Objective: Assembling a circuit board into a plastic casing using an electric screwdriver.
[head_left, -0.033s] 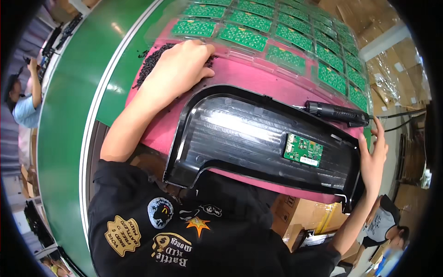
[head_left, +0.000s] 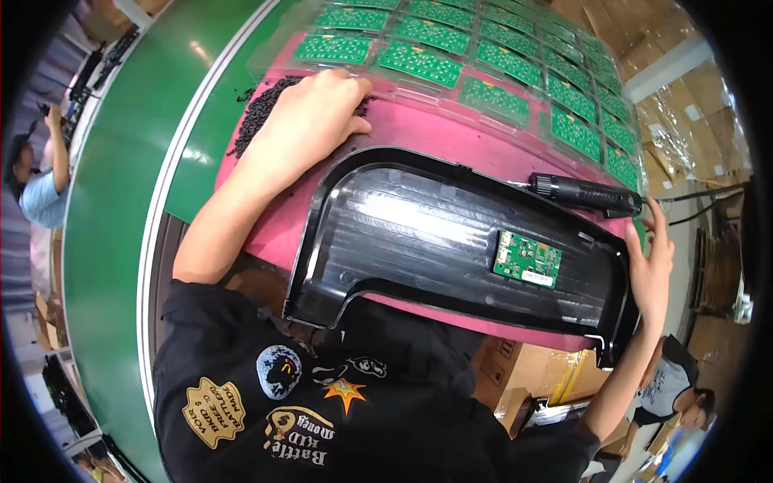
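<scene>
A black plastic housing (head_left: 419,241), curved with a raised rim, lies in front of me with a small green circuit board (head_left: 527,259) inside its right half. My left hand (head_left: 316,113) reaches over the housing's far left to a pile of small black screws (head_left: 264,113). Its thumb and index finger are apart; the other fingertips are hidden. At the housing's right end rests my right hand (head_left: 654,270), fingers stretched and spread, the thumb by the rim. Its fingertips are close to the rear end of a black electric screwdriver (head_left: 588,196), which lies along the housing's far edge.
Clear plastic trays (head_left: 439,90) with many green circuit boards cover the far side of the pink mat (head_left: 419,129). A green conveyor belt (head_left: 113,233) runs along the left. Dark cables (head_left: 700,197) trail off to the right. Other people are at the far left and lower right.
The view has shifted very slightly. Both hands, the housing and the screwdriver keep their places.
</scene>
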The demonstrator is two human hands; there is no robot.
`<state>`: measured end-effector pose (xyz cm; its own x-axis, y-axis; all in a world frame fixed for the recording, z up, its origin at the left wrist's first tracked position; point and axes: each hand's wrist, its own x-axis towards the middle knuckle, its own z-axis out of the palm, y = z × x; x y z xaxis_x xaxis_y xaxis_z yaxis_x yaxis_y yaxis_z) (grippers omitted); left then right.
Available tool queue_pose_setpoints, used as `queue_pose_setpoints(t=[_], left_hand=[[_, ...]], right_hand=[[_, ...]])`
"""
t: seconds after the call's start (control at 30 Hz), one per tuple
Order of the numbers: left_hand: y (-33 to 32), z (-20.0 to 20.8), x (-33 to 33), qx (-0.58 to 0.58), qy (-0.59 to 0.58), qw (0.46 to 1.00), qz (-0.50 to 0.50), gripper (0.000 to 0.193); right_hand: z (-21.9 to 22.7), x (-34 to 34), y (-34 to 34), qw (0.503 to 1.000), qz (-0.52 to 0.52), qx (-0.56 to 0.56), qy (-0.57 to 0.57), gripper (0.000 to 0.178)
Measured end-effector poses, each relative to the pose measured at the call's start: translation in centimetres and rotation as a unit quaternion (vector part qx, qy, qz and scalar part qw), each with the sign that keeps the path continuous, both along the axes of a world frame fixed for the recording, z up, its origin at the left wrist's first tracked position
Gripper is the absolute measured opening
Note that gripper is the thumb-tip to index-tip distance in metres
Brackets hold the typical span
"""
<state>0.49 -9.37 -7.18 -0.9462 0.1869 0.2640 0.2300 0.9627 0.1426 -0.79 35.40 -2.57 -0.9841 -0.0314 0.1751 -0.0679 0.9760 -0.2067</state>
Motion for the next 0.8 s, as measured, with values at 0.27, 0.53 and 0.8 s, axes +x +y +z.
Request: queue_pose_setpoints(t=[0.27,0.53,0.8], left_hand=[[1.0,-0.8,-1.3,0.021,0.029,0.999,-0.027,0.018],[1.4,0.4,-1.9,0.1,-0.016,0.994,-0.039,0.017],[8.3,7.2,0.9,0.377,-0.139,0.886,-0.233,0.011]], right_hand=[[-0.5,-3.4,-3.5,0.885,0.01,-0.459,0.076,0.053],[-1.6,-2.8,-11.6,0.641,0.09,-0.759,-0.069,0.031],[1.6,0.5,-10.6,0.385,0.234,-0.893,-0.003,0.055]])
